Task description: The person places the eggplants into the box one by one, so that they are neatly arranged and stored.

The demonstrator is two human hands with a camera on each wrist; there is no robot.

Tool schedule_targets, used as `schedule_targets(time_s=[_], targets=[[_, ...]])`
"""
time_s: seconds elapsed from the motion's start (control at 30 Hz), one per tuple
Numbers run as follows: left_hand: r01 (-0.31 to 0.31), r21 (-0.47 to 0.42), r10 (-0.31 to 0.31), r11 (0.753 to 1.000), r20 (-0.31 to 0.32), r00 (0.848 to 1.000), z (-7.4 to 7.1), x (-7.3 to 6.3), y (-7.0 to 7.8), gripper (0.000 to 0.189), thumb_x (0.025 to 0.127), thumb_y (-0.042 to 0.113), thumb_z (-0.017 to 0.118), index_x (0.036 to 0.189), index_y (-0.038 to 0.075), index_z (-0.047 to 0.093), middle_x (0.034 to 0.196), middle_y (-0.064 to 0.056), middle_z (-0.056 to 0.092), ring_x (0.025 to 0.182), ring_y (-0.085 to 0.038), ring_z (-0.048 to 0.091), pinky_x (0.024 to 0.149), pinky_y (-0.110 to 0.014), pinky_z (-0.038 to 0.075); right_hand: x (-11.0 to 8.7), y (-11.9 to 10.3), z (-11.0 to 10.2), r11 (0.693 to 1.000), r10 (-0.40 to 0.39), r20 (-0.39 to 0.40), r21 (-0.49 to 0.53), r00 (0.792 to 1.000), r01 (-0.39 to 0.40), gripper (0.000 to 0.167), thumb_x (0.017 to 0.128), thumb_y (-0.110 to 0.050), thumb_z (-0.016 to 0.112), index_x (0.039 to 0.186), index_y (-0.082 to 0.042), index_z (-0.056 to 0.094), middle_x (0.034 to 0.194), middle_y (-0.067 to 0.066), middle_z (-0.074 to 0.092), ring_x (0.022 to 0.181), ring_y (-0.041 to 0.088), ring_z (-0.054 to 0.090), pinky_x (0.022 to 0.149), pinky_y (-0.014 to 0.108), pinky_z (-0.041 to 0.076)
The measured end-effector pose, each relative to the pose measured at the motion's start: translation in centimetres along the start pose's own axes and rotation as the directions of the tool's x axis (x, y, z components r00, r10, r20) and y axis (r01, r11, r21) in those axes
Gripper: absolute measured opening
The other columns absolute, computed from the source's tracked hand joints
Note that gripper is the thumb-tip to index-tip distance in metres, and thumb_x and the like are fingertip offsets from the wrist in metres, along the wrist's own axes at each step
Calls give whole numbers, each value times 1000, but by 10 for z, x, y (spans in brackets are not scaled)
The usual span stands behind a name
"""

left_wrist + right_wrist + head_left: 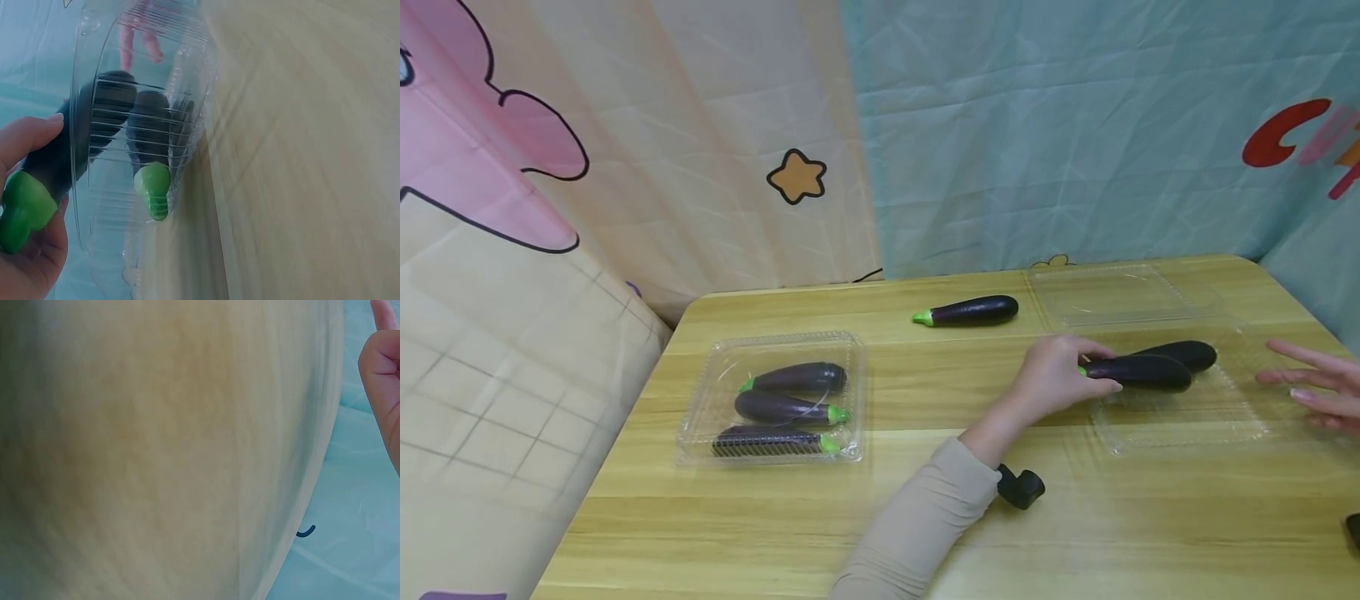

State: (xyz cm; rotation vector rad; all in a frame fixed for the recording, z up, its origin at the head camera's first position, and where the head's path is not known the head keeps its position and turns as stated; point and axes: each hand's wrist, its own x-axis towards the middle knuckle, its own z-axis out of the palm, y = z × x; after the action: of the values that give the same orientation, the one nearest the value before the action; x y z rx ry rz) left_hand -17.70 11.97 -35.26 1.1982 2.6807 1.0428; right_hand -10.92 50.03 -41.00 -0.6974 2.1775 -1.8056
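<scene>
My left hand (1060,373) grips a dark purple eggplant (1142,374) by its green stem end, above the open clear plastic box (1187,433) on the right. Behind it a second eggplant (1198,354) lies in that box, partly covered by the held one. In the left wrist view, the thumb and fingers close round the held eggplant (53,159); the other eggplant's green cap (153,184) shows through the ridged box wall. At the right edge my right hand (1318,385) is beside the box with spread fingers, holding nothing.
A clear box (700,417) at left contains three eggplants (782,408). One loose eggplant (973,311) lies at the table's back, near a flat clear lid (1112,296). A black strap-like object (1024,489) is by the left forearm. Curtains hang behind the table.
</scene>
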Motion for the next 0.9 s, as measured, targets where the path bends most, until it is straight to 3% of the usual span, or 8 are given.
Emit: schedule_targets(time_s=[0.3, 0.7, 0.9], targets=[[-2, 63, 1, 998, 27, 1000, 6, 5, 6, 31, 80, 36, 73, 109, 23, 70, 98, 17, 66, 71, 9, 46, 61, -5, 33, 0, -1, 0, 1000, 2, 14, -23, 1000, -2, 80, 92, 22, 30, 149, -33, 22, 125, -21, 54, 43, 25, 26, 37, 35, 31], [-9, 95, 11, 995, -11, 1000, 11, 7, 10, 28, 80, 36, 74, 105, 24, 71, 97, 16, 67, 79, 10, 52, 66, -4, 33, 1, -3, 2, 1000, 14, 18, 9, 1000, -14, 77, 92, 21, 29, 149, -31, 22, 125, -19, 54, 46, 25, 25, 40, 36, 30], [-14, 177, 17, 984, -14, 1000, 16, 11, 14, 28, 80, 37, 73, 105, 26, 71, 98, 16, 66, 85, 8, 55, 66, -6, 35, 1, -2, 1, 1000, -5, 12, 25, 1000, 5, 77, 92, 22, 28, 149, -30, 21, 125, -17, 55, 45, 25, 25, 39, 36, 28]])
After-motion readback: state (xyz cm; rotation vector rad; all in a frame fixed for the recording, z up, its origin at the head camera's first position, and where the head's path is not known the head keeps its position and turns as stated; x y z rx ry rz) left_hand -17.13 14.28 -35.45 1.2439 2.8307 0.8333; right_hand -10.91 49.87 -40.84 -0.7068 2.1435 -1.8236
